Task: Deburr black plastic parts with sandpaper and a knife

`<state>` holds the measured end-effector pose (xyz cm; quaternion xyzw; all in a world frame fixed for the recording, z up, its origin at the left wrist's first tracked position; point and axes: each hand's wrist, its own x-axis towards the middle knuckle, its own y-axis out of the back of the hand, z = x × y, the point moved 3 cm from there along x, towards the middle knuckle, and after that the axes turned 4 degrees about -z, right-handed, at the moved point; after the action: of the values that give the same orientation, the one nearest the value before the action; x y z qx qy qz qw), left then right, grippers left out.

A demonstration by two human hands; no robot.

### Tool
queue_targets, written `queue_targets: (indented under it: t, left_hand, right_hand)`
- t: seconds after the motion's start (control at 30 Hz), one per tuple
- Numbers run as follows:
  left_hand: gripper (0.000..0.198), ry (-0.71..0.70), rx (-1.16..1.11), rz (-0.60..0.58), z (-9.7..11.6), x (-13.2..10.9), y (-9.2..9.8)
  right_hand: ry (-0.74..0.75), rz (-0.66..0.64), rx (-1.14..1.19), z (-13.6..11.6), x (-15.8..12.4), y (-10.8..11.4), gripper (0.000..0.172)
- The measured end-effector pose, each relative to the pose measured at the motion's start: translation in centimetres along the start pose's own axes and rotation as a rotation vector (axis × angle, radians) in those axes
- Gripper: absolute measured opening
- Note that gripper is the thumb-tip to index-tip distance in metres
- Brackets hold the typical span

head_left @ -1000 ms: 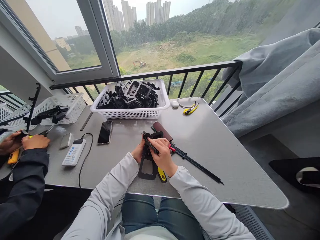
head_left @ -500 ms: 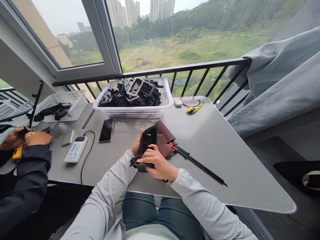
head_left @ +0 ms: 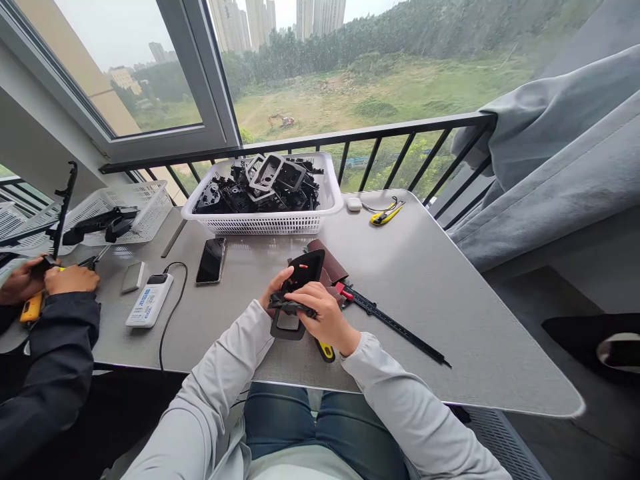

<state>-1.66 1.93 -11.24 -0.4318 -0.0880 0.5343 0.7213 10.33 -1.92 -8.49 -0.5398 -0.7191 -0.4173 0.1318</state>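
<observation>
Nearest: legs in jeans (head_left: 280,430) below the near edge of the counter (head_left: 500,373). Just past the edge, a yellow/blk handle (head_left: 326,350), partly hidden by R hand (head_left: 325,310). Blk plastic part (head_left: 287,331) is held up over the counter btwn both hands, tilted, panel end up, windowed end toward the person. L hand (head_left: 274,288): fingers curled round its L side, closed on it. R hand: fingers bent & nearly together, closed on a dark piece (head_left: 280,303) across the part's middle; can't tell if that's separate. Caliper (head_left: 395,325) lies R of the hands, w/ brown sheets (head_left: 330,263) by its red end. Off L: power bank (head_left: 150,301) w/ cable, co-worker's hand (head_left: 73,280). Farther: phone (head_left: 211,261), yellow cutter (head_left: 387,215), then white basket (head_left: 260,225) w/ blk parts heaped in it. Beyond: railing (head_left: 370,133), window, grass, excavator (head_left: 281,121), bldgs.
</observation>
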Motion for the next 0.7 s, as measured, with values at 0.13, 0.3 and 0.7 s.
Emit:
queue_targets:
  t: [0.13, 0.3, 0.7]
  left_hand:
    - [0.052, 0.033, 0.042, -0.061, -0.3, 0.0, -0.1]
    - [0.061, 0.132, 0.09, -0.079, -1.1, 0.3, 0.0]
    - [0.065, 0.182, -0.09, -0.017, -1.5, 0.5, -0.6]
  right_hand:
    - [-0.256, 0.41, -0.011, 1.5, -0.1, 2.5, 0.033]
    - [-0.243, 0.435, -0.167, 1.7, -0.2, 2.3, 0.033]
    - [-0.054, 0.094, -0.158, 0.5, 0.2, -0.1, 0.019]
